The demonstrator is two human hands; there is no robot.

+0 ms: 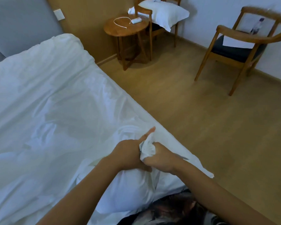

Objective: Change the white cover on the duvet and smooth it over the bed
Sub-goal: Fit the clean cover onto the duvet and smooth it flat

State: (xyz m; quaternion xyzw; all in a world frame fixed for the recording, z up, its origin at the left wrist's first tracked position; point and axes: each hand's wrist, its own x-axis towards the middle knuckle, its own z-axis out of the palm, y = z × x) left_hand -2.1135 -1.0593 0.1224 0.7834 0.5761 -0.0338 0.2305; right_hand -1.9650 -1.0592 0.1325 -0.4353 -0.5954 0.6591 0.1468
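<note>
Seating cover [147, 147] corner: right hand [159, 158] fisted round it, left hand [128, 153] gripping beside those fingers, forefinger straight. Next, probably shaking flat.

Both bare forearms reach forward from the lower edge of the view and converge, so that the hands meet side by side. Left hand [128, 154]: one finger [148, 133] extended straight, the others curled against a bunch of the white cover [147, 148]. Right hand [160, 159]: fingers clenched in a fist round the same bunch.
</note>
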